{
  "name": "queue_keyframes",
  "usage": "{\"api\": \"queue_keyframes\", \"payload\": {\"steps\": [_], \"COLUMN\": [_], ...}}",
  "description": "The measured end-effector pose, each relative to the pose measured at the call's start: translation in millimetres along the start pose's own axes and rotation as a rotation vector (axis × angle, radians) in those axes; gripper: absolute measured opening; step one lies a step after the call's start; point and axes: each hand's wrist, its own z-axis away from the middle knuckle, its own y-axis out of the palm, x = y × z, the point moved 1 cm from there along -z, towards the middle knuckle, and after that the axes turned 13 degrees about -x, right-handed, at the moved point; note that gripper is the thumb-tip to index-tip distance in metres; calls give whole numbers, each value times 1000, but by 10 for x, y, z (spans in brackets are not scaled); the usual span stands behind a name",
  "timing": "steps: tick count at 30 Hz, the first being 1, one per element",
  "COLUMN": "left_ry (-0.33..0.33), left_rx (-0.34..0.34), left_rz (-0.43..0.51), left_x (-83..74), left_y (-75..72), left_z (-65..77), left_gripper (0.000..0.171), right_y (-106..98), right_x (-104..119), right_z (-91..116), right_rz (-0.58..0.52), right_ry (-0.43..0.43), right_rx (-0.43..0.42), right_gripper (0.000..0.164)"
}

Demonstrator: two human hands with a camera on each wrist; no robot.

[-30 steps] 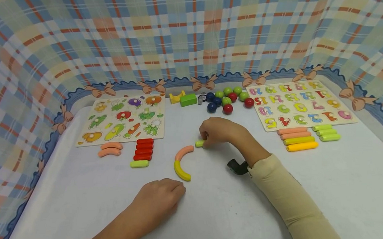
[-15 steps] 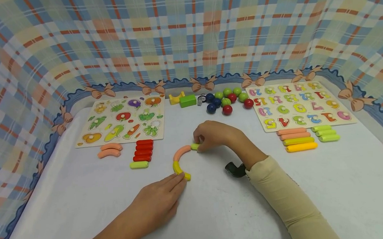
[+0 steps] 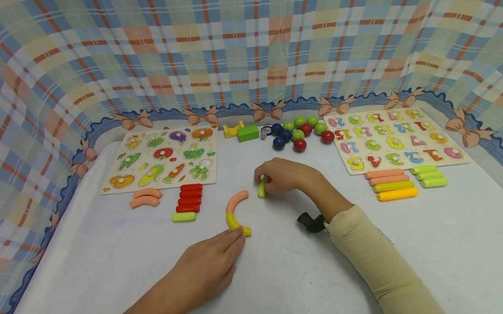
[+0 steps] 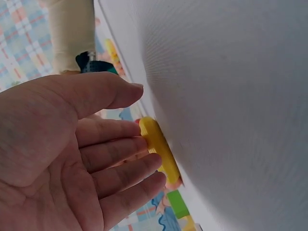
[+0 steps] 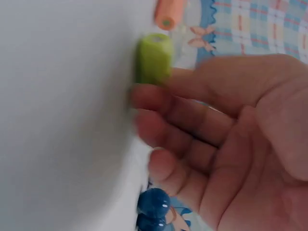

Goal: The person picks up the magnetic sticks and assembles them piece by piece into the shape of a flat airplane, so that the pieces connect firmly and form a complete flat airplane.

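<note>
A curved yellow piece (image 3: 233, 221) lies end to end with a curved salmon piece (image 3: 235, 201), making a C shape on the table. My left hand (image 3: 208, 261) rests its straight fingertips on the yellow piece, and in the left wrist view they touch its side (image 4: 161, 151). To the upper right, my right hand (image 3: 282, 175) pinches a short light green stick (image 3: 261, 189) between thumb and forefinger. That stick now points toward me, apart from the salmon piece's end. In the right wrist view the green stick (image 5: 155, 60) juts out beyond the fingers.
A vegetable puzzle board (image 3: 181, 154) lies at left, with red sticks (image 3: 189, 201), salmon curves (image 3: 145, 200) and a green stick (image 3: 184, 217) nearby. Several balls (image 3: 299, 145) and a green block (image 3: 247, 133) sit at the back. A number board (image 3: 395, 139) and coloured sticks (image 3: 397, 194) lie right.
The left hand has extended its fingers onto the yellow piece. The right hand moved the green stick left to the salmon end, then turned it and drew it slightly away.
</note>
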Motion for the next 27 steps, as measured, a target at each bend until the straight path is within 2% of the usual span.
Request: {"api": "queue_keyframes", "payload": {"steps": [6,14,20,24,27], "left_ry": [-10,-11,-27,-42,-23], "left_rx": [19,40,71,124,211], "left_rz": [7,16,20,14,5], "left_x": [2,18,22,-10,-67], "left_y": [-2,-10,-22,-27,-35], "left_z": [2,0,-2,6,25], "left_gripper": [59,61,63,68,74], "right_y": [-4,36,56,46,31], "right_x": [5,94,117,122,155], "right_z": [1,-25,-29,-22,-25], "right_rz": [61,57,73,71,40], "right_ry": [18,-24,-18,-45,-97], "right_rx": [-12,-6,-16,-42,-98], "right_gripper": [16,15,16,19,20]}}
